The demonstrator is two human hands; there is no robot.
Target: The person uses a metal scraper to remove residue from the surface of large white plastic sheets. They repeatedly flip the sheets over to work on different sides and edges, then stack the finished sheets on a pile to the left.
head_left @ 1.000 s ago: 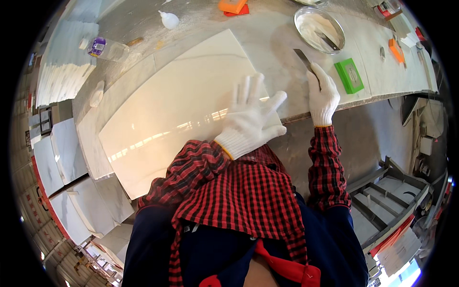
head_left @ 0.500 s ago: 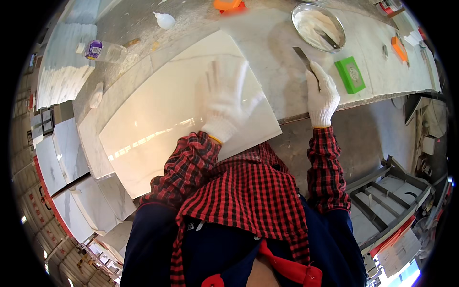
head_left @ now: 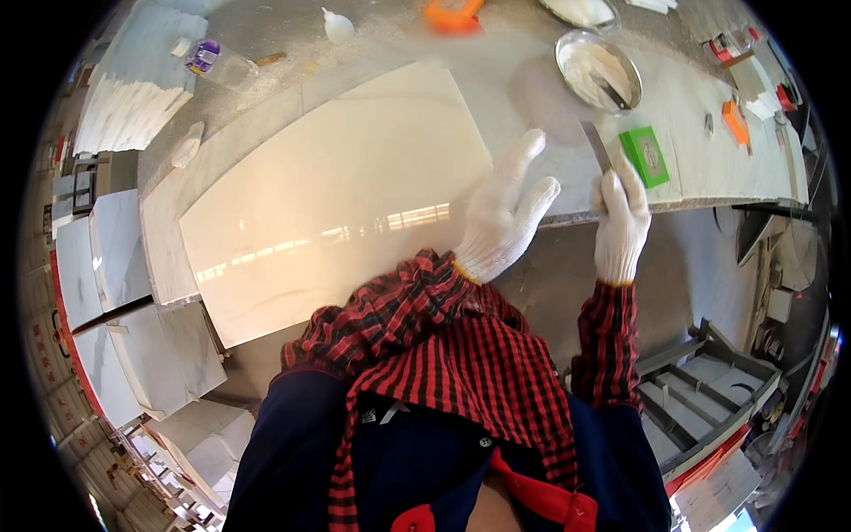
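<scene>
Right fingers (head_left: 633,182): gripping metal blade (head_left: 597,146), tip jutting forward | left fingers (head_left: 517,161): outstretched beside pale slab (head_left: 346,177), right edge

Left hand (head_left: 505,213) and checked sleeve (head_left: 381,297) cover the right-hand near corner of the pale slab (head_left: 337,186), centre of frame. Right hand (head_left: 622,222) hides the grip of the thin blade (head_left: 597,146). Orange thing (head_left: 454,16), top centre: blurred, kind unclear to me. Metal bowl (head_left: 562,18), upper right: cut off by the top edge. Marking on green box (head_left: 644,157), right of centre: too small to make out.
</scene>
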